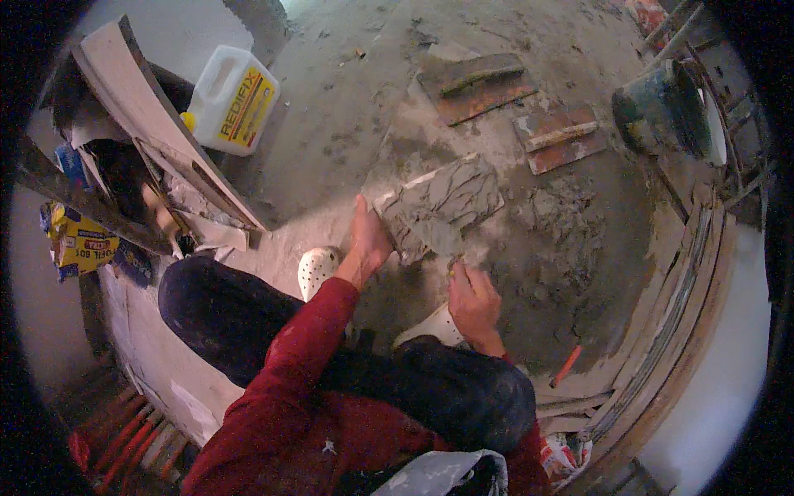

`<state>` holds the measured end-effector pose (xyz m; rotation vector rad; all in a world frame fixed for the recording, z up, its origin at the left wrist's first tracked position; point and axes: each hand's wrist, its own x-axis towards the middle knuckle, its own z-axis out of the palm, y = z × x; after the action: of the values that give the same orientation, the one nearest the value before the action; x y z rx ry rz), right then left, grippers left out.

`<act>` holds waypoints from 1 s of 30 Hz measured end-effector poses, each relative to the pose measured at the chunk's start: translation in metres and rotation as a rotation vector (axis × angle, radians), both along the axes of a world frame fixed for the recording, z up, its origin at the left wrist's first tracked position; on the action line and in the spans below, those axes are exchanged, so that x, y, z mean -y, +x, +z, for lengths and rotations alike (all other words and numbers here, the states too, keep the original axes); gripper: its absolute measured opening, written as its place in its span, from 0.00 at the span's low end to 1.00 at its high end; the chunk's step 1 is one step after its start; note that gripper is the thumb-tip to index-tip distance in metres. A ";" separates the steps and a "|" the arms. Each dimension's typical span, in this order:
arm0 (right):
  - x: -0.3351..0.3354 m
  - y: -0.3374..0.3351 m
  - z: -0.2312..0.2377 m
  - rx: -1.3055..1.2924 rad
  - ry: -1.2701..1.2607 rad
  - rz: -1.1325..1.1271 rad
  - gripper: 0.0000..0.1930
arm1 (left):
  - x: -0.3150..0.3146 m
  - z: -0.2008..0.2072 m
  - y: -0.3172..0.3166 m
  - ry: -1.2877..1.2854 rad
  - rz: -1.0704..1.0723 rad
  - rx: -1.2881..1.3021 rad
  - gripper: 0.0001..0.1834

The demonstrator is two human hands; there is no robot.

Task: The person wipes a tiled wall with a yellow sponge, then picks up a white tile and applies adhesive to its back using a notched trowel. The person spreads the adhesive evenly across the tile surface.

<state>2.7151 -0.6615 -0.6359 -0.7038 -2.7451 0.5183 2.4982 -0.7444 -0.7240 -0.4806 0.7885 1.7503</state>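
I squat over a dusty concrete floor. My left hand (369,234) grips the near edge of a tile (440,204) whose upturned face is covered with grey mortar. My right hand (471,298) is closed on a small tool with a yellowish handle, its tip at the tile's lower corner; the tool itself is mostly hidden. A patch of wet mortar (556,227) lies on the floor just right of the tile. My white clogs (318,268) show beside my knees.
Two rusty floats (478,85) (562,136) lie on the floor beyond the tile. A dark bucket (662,109) stands at the right, a white jerrycan (231,101) at the upper left beside stacked tile offcuts (149,116). An orange pencil-like stick (566,366) lies at the lower right.
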 end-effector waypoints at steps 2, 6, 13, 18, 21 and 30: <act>-0.006 -0.005 0.018 -0.058 -0.028 0.051 0.17 | -0.002 0.004 -0.007 0.003 0.005 0.012 0.46; -0.013 0.006 0.029 -0.121 -0.134 0.014 0.15 | 0.006 -0.003 -0.003 0.011 0.009 0.026 0.47; -0.076 0.007 0.026 0.330 -0.920 -0.266 0.13 | -0.004 0.015 -0.002 0.021 0.026 0.035 0.49; -0.067 -0.036 0.034 0.390 -1.844 -0.475 0.13 | 0.000 0.013 -0.002 0.075 0.009 0.040 0.48; -0.061 -0.048 0.025 0.515 -1.789 -0.416 0.14 | 0.001 0.009 -0.002 0.112 -0.010 0.032 0.50; -0.063 -0.028 0.027 0.696 -0.643 0.203 0.17 | -0.001 0.010 0.004 0.117 -0.022 0.019 0.52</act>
<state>2.6872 -0.5987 -0.6086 -0.8682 -3.3148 1.4918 2.5017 -0.7438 -0.7138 -0.4078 0.6714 1.7575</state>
